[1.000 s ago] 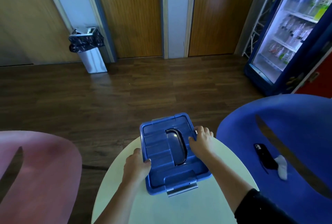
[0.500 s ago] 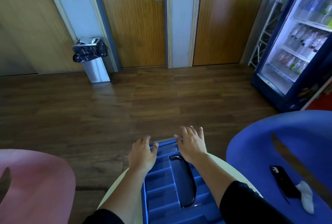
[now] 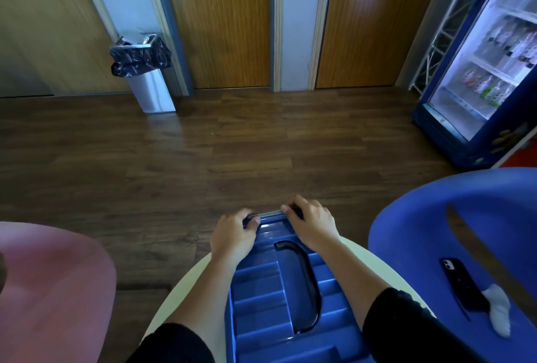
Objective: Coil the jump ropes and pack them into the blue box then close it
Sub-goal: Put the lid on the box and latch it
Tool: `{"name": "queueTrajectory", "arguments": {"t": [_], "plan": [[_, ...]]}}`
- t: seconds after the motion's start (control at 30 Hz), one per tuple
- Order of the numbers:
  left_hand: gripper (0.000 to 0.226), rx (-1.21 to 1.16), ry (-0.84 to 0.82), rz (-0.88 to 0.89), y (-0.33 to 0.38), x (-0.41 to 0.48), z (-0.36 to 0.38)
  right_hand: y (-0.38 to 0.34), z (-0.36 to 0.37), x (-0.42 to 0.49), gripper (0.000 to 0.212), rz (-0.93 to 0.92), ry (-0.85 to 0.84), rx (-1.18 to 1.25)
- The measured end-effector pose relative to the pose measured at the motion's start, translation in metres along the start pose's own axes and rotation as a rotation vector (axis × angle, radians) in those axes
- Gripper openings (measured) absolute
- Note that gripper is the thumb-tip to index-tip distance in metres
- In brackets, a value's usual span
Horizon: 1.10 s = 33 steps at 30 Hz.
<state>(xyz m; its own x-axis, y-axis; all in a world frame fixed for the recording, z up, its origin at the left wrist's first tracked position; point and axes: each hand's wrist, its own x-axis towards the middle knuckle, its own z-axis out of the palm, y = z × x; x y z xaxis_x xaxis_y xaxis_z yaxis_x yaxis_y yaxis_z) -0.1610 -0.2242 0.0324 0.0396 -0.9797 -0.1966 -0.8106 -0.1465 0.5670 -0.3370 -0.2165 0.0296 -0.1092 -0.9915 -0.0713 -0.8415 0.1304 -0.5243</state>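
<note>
The blue box (image 3: 261, 298) stands on the round white table (image 3: 186, 290) with its ribbed lid on and a black handle (image 3: 308, 275) lying flat in the lid's middle. At the box's far edge runs a grey latch (image 3: 270, 213). My left hand (image 3: 232, 234) grips the latch's left end, fingers curled over the far edge. My right hand (image 3: 312, 224) holds the right end the same way. No jump rope shows; the inside of the box is hidden.
A pink chair (image 3: 52, 290) stands at the left, a blue chair (image 3: 453, 217) at the right with a black phone (image 3: 462, 287) and a white sock (image 3: 498, 313) on it. Across the wooden floor are a steel bin (image 3: 145, 71), doors and a drinks fridge (image 3: 494, 57).
Both hands moved from the box's sides to its far edge and curled onto the grey latch. My head leaned forward, so the box sits lower in view.
</note>
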Motion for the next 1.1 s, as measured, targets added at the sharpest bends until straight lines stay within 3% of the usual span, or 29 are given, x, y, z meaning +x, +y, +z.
{"name": "queueTrajectory", "arguments": {"t": [0.13, 0.33, 0.63, 0.73, 0.8, 0.93, 1.1], "plan": [[0.039, -0.206, 0.036, -0.047, -0.001, -0.002, -0.001, -0.001, -0.002, 0.002, 0.038, 0.085, -0.02, 0.155], [0.011, -0.384, 0.044, -0.018, -0.005, 0.002, -0.002, 0.003, -0.006, 0.004, 0.016, 0.082, -0.012, 0.344], [0.024, -0.291, 0.023, 0.125, -0.014, -0.001, 0.001, 0.005, -0.008, -0.004, 0.008, -0.072, 0.019, 0.295], [0.034, 0.08, 0.164, 0.321, -0.013, -0.016, 0.001, 0.005, -0.007, -0.018, 0.024, -0.272, 0.175, 0.085], [0.036, 0.135, 0.21, 0.474, -0.015, -0.039, 0.003, 0.007, -0.008, -0.041, 0.033, -0.287, 0.125, 0.065], [0.063, 0.066, 0.029, 0.503, -0.026, -0.113, 0.011, 0.019, -0.014, -0.123, 0.059, -0.288, -0.082, -0.017], [0.097, 0.164, -0.136, 0.519, -0.036, -0.173, 0.018, 0.03, -0.027, -0.187, 0.09, -0.338, -0.211, -0.104]]}}
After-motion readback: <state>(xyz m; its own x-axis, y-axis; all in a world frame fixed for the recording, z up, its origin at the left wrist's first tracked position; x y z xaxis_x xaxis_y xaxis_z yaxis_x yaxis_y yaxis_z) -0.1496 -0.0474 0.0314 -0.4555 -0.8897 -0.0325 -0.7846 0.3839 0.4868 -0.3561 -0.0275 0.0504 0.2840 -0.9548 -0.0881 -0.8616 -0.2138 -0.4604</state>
